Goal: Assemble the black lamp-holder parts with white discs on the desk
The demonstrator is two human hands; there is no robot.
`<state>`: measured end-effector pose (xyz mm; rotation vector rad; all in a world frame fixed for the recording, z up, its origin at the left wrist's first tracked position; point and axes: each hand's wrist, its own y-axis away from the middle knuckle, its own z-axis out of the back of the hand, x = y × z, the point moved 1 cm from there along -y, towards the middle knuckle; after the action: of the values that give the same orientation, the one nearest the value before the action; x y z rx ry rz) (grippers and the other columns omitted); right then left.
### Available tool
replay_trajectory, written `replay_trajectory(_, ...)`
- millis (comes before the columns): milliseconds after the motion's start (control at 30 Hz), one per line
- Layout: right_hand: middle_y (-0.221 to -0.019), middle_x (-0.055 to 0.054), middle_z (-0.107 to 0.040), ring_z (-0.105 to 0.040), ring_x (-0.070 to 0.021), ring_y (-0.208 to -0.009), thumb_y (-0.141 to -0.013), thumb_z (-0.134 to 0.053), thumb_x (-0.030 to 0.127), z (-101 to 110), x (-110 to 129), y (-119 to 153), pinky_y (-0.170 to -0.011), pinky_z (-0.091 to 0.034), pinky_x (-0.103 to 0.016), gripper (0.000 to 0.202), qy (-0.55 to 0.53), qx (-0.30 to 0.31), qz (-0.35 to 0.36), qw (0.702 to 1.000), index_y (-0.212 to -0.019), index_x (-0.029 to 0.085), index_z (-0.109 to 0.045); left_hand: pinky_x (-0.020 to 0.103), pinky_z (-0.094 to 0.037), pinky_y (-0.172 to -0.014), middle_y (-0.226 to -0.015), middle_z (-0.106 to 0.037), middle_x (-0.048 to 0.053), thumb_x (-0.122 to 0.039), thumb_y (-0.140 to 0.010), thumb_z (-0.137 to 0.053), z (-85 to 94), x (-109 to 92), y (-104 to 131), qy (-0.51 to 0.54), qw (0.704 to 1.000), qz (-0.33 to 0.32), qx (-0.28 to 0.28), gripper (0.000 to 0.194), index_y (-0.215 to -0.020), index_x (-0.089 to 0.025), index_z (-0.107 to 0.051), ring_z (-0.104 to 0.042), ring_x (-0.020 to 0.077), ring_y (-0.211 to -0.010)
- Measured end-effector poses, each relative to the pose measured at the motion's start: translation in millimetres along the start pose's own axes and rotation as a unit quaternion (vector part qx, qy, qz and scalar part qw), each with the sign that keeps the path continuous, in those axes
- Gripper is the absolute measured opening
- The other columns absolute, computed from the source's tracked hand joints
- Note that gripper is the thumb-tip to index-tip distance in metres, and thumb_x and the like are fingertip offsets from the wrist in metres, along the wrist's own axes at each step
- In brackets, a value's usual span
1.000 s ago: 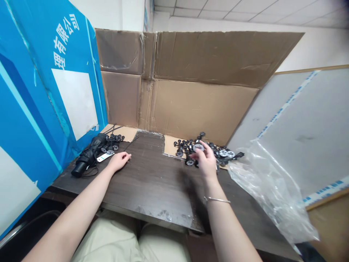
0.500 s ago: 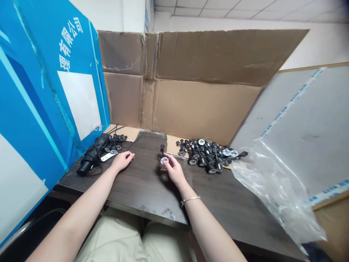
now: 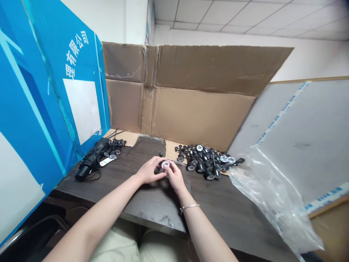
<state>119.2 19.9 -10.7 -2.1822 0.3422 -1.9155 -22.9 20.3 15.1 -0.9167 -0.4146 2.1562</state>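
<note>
Near the middle of the table, my right hand [image 3: 175, 176] is closed on a small black part with a round white end face [image 3: 165, 165]. Its thumb lies against the white disc, which faces up toward me. From the other side my left hand [image 3: 149, 171] curls its fingers and thumb around the same part; its exact contact is partly hidden. A dark knob [image 3: 160, 154] shows just beyond the fingers. To the right lies a pile of similar black parts [image 3: 201, 160], some with white or silvery round ends. A smaller group of them [image 3: 113, 150] sits at the left.
A folded black umbrella [image 3: 92, 158] with a white tag [image 3: 108, 161] lies on the dark table [image 3: 218, 207] at the left. Clear plastic sheeting [image 3: 272, 193] drapes over the right edge. Cardboard [image 3: 201, 109] stands along the back, a blue panel [image 3: 51, 120] at the left.
My left hand has moved right from beside the umbrella to the black part. My right hand still holds that part, roughly in the same place. The view has tilted slightly upward.
</note>
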Motion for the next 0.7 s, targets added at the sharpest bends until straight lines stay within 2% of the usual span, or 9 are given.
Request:
replay_trajectory(100,-0.090,-0.006,-0.064,-0.059,-0.0169,-0.073,-0.067,-0.061,0.040,-1.9,-1.2,1.4,-0.056,-0.049,-0.027,0.039,0.004,0.027,0.000,1.000,-0.099,0.018,-0.057,0.033,-0.043,-0.089,-0.117,-0.047,0.008,-0.025,-0.078,-0.053,-8.9,0.6,3.1,0.001,0.999,0.011,-0.033,0.049,-0.124,-0.022,-0.037,-0.050,0.0184,-0.103)
replay_trajectory(300,-0.085,-0.004,-0.062,-0.054,-0.0120,-0.056,-0.071,-0.059,0.038,-6.5,-1.2,5.7,-0.055,-0.050,-0.029,0.044,0.045,0.083,0.018,0.995,-0.110,0.021,-0.052,0.036,-0.042,-0.092,-0.114,-0.048,0.008,-0.018,-0.080,-0.050,-7.3,6.6,14.1,-0.004,0.998,0.009,-0.066,0.043,-0.122,-0.023,-0.039,-0.048,0.0196,-0.106)
replay_trajectory(400,-0.092,-0.005,-0.057,-0.051,-0.0093,-0.055,-0.070,-0.061,0.035,-5.1,3.9,7.1,-0.054,-0.050,-0.026,0.045,0.131,0.059,0.088,0.986,-0.113,0.023,-0.051,0.035,-0.044,-0.089,-0.112,-0.047,0.009,-0.015,-0.079,-0.049,-6.8,9.0,15.3,-0.021,0.996,0.014,-0.083,0.045,-0.122,-0.022,-0.040,-0.049,0.0195,-0.103)
replay_trajectory(533,-0.097,-0.006,-0.047,-0.046,-0.0076,-0.054,-0.069,-0.063,0.031,-3.6,11.4,9.7,-0.053,-0.048,-0.026,0.033,0.231,0.012,0.196,0.953,-0.100,0.021,-0.058,0.035,-0.044,-0.089,-0.108,-0.046,0.008,-0.008,-0.075,-0.048,-9.2,12.1,15.7,-0.050,0.993,0.011,-0.103,0.049,-0.122,-0.023,-0.041,-0.049,0.0193,-0.101)
replay_trajectory(700,-0.093,-0.006,-0.047,-0.046,-0.0095,-0.057,-0.071,-0.061,0.027,-5.1,13.2,12.1,-0.057,-0.049,-0.028,0.025,0.272,0.025,0.245,0.930,-0.095,0.020,-0.057,0.035,-0.044,-0.089,-0.107,-0.046,0.007,-0.005,-0.073,-0.048,-10.4,14.9,16.6,-0.060,0.993,-0.002,-0.105,0.054,-0.123,-0.024,-0.041,-0.049,0.0191,-0.101)
